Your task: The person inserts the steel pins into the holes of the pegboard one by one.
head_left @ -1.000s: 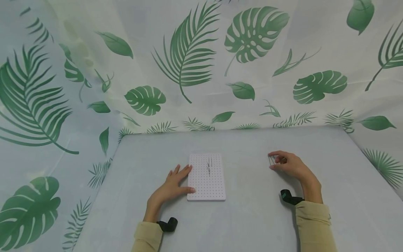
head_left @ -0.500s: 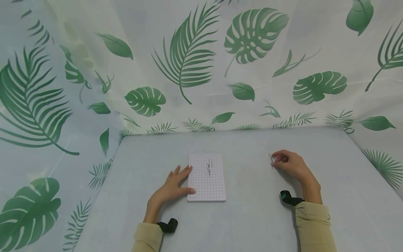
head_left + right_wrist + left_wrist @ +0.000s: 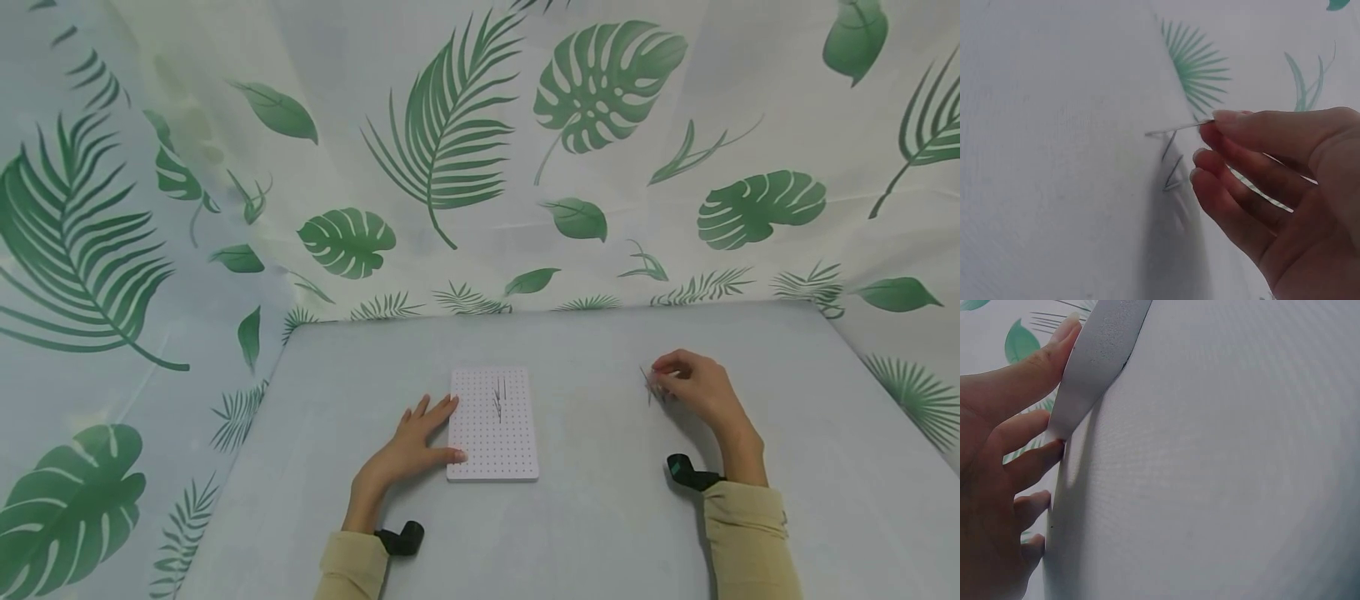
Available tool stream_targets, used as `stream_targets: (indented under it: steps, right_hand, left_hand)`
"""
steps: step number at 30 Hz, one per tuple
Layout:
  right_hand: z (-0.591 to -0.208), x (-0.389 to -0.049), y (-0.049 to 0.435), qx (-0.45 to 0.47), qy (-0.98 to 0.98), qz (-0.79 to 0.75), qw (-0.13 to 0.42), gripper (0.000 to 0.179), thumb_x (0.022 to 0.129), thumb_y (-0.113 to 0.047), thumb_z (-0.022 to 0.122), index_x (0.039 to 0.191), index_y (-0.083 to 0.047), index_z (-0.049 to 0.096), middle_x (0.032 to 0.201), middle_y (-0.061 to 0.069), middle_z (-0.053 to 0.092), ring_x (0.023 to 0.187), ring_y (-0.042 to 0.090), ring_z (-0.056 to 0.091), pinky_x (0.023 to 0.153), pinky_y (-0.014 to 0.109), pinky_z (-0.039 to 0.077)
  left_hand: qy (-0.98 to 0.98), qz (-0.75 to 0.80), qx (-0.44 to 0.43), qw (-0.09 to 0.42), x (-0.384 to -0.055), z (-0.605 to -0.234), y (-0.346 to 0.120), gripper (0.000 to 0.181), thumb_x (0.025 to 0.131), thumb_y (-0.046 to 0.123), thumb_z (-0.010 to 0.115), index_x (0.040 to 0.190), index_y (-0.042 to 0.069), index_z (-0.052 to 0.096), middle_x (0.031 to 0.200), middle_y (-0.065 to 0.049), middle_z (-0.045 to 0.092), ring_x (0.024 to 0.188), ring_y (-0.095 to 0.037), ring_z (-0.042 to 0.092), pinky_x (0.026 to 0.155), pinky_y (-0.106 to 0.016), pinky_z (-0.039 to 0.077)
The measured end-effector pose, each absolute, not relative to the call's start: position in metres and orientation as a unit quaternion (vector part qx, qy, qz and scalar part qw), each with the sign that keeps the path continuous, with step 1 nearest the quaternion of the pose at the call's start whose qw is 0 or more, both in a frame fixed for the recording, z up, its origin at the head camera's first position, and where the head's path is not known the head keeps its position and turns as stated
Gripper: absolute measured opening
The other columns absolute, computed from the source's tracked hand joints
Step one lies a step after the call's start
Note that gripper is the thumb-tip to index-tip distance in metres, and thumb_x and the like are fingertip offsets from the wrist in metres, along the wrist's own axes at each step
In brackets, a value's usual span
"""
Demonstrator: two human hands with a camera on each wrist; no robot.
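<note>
A white pegboard with rows of small holes lies on the table. Several thin dark pins are at its upper right part; whether they stand in holes is too small to tell. My left hand rests at the board's left side, fingers spread and thumb on its edge; the left wrist view shows the fingers along that edge. To the right, my right hand pinches a thin metal pin between thumb and index finger. Below it, several loose pins lie on the table.
The pale tabletop extends round the board and both hands. Behind and to the sides hangs a white cloth printed with green leaves. A black wrist camera sits at the left wrist, another black camera at the right.
My right hand's thumb and index finger have closed from a wide spread to a pinch on one pin, and the hand has shifted slightly right. The left hand stays on the board.
</note>
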State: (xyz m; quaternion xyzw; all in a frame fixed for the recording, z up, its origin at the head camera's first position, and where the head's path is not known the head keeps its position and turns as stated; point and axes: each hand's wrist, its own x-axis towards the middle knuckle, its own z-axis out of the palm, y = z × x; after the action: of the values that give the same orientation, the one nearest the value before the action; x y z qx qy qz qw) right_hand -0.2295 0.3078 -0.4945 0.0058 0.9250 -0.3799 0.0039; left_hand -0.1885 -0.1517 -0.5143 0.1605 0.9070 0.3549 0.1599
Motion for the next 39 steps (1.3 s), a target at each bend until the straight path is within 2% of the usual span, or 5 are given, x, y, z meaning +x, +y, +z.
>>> stream_targets:
  steps: [5,16,25,39]
  right_hand:
    - [-0.49,-0.23,0.305,0.005,0.923,-0.384,-0.012,0.024,0.098,-0.017,0.068,0.115,0.0,0.069,0.102,0.017,0.074,0.081,0.016,0.07,0.067,0.023,0.051]
    - [-0.479,-0.232,0.287,-0.023,0.919,-0.394,-0.02,0.029,0.099,-0.015,0.068,0.124,-0.001,0.068,0.105,0.019,0.074,0.085,0.025,0.075,0.064,0.025,0.051]
    - [-0.476,-0.234,0.26,-0.056,0.916,-0.396,-0.03,0.024,0.099,-0.015,0.069,0.12,-0.003,0.071,0.101,0.013,0.075,0.085,0.023,0.075,0.071,0.028,0.053]
    - [-0.478,-0.238,0.225,-0.097,0.897,-0.428,-0.054,0.018,0.095,-0.009,0.073,0.112,-0.003,0.073,0.098,0.01,0.077,0.085,0.022,0.075,0.07,0.021,0.055]
  left_hand:
    - [0.906,0.358,0.161,0.159,-0.188,-0.514,-0.152,0.09,0.087,0.038,0.081,0.161,0.011,0.035,0.168,-0.013,0.031,0.16,-0.041,0.005,0.128,-0.061,-0.001]
    - [0.905,0.361,0.16,0.159,-0.187,-0.513,-0.152,0.09,0.088,0.036,0.08,0.161,0.011,0.035,0.168,-0.013,0.031,0.16,-0.041,0.005,0.128,-0.061,-0.002]
    - [0.906,0.358,0.161,0.159,-0.187,-0.514,-0.152,0.09,0.088,0.037,0.08,0.161,0.012,0.035,0.168,-0.012,0.03,0.16,-0.041,0.005,0.128,-0.061,-0.002]
    - [0.907,0.355,0.158,0.16,-0.189,-0.515,-0.152,0.09,0.088,0.039,0.08,0.162,0.013,0.035,0.168,-0.011,0.031,0.16,-0.04,0.004,0.128,-0.06,-0.001]
